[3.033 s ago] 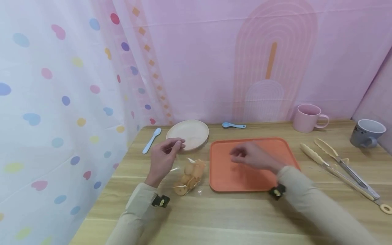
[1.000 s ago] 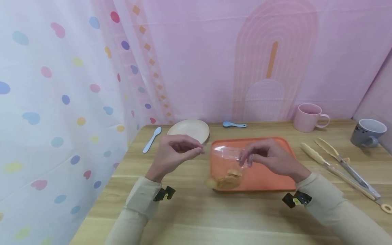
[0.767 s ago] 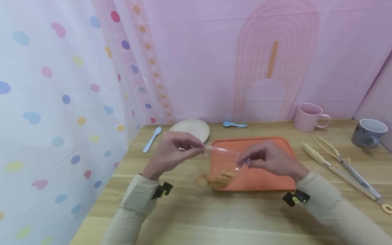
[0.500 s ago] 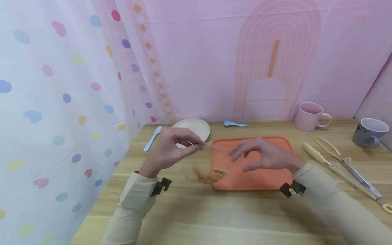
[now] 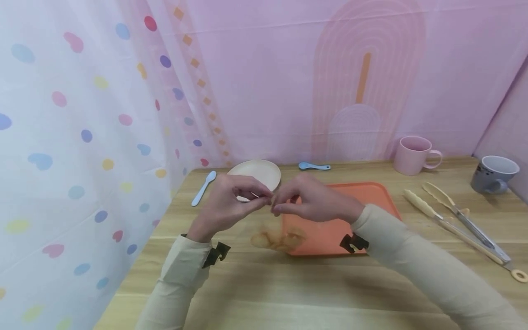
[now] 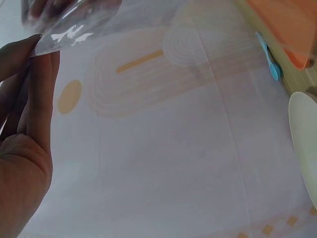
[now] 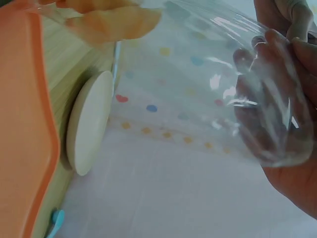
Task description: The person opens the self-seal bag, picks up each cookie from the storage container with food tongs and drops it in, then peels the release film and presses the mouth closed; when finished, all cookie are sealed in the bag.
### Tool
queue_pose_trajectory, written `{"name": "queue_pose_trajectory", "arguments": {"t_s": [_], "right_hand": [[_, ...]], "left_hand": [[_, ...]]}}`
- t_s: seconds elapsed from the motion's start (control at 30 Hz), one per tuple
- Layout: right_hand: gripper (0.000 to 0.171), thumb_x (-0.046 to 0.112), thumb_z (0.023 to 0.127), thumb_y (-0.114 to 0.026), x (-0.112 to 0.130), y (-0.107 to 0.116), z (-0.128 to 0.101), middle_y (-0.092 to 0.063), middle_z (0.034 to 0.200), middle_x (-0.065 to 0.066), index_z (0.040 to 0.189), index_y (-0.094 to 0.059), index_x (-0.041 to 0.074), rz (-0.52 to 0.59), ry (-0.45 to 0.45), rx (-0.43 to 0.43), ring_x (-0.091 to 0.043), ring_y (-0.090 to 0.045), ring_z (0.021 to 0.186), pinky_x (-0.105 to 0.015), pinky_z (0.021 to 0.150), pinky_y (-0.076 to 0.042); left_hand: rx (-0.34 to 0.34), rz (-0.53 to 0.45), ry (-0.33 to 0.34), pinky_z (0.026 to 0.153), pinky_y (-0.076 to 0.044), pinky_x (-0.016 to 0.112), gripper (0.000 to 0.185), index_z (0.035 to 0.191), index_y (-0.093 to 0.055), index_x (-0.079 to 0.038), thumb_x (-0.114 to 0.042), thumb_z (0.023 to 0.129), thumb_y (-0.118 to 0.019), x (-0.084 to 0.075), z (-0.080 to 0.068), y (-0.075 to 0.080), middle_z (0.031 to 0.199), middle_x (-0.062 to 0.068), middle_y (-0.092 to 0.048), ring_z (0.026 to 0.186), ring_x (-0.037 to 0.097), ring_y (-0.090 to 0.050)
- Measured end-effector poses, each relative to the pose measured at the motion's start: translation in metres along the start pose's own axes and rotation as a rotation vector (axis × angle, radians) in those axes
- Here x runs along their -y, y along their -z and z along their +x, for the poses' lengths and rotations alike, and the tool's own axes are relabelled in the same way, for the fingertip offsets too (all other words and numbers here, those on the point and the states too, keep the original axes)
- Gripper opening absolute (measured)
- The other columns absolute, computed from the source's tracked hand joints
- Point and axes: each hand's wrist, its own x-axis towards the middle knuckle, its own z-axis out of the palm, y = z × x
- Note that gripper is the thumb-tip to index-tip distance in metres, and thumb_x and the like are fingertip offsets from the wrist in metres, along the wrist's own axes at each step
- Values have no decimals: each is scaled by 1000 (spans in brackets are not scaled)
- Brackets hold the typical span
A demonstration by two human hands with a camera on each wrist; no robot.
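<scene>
A clear plastic bag [image 7: 218,94] with tan, rounded, biscuit-like pieces [image 7: 114,22] hangs above the table. In the head view those pieces blur with motion in front of the tray's left edge. Thumb and fingers of my left hand [image 5: 233,201] pinch the bag's upper edge, which the left wrist view shows as shiny film [image 6: 72,32]. My right hand [image 5: 315,199] meets it there, fingertips close against the left ones, and appears to pinch the same edge. The exact grip of the right fingertips is partly hidden. Through the film, fingers show in the right wrist view.
Beneath the right forearm lies an orange tray [image 5: 371,197]. Behind the left hand is a cream plate [image 5: 268,172]. Two blue spoons [image 5: 204,189] lie at the left and back. Tongs [image 5: 458,224], a pink mug [image 5: 412,156] and a grey cup [image 5: 492,174] stand or lie right.
The bag was lifted off the table and carried right by the right hand. The left hand then took its edge; the right hand let go, opened, and moved left to meet the left hand.
</scene>
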Motion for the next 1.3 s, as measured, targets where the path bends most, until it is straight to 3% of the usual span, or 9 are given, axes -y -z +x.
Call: {"name": "queue_pose_trajectory", "arguments": {"t_s": [0.27,0.43,0.73,0.97,1.13,1.3], "right_hand": [[16,12,97,-66,-18,0,-31,-79,99,-1,92,-81,17,44,-79,-18,-9,-72,91,-26,78,-61],[15,12,96,-68,-23,-3,-50,-79,102,-1,95,-81,20,31,-135,-64,-8,-73,97,-25,78,-61],[14,5,94,-68,-21,-9,-58,-79,99,-4,97,-80,13,-6,-34,-143,-5,-74,82,-21,73,-62],[17,4,91,-72,-23,-17,-58,-77,88,4,86,-78,19,-44,94,-282,-6,-72,81,-24,75,-59],[28,-4,85,-73,-20,-24,-54,-75,80,5,72,-70,21,43,105,-370,-4,-70,78,-24,73,-59],[32,-12,81,-70,-15,-32,-48,-72,74,-2,67,-52,11,168,95,-394,-12,-73,75,-29,68,-62]], "left_hand": [[-40,-23,-65,70,-63,24,18,90,-79,-3,11,79,-78,5,-10,6,85,10,-79,79,4,-74],[-79,14,-101,69,-62,21,21,88,-78,-1,14,75,-79,4,-16,12,83,11,-78,77,4,-73],[-104,16,-136,69,-62,21,19,87,-78,-1,12,74,-81,0,-23,18,82,11,-77,78,1,-74],[-122,-11,-126,68,-61,20,23,89,-78,0,16,73,-79,1,-29,21,83,13,-77,80,-1,-73],[-116,-65,-88,66,-62,22,22,91,-78,0,15,75,-78,1,-37,25,85,14,-77,78,5,-74],[-104,-109,-80,65,-62,23,21,93,-77,1,14,77,-77,3,-47,30,87,6,-78,78,7,-74]]}}
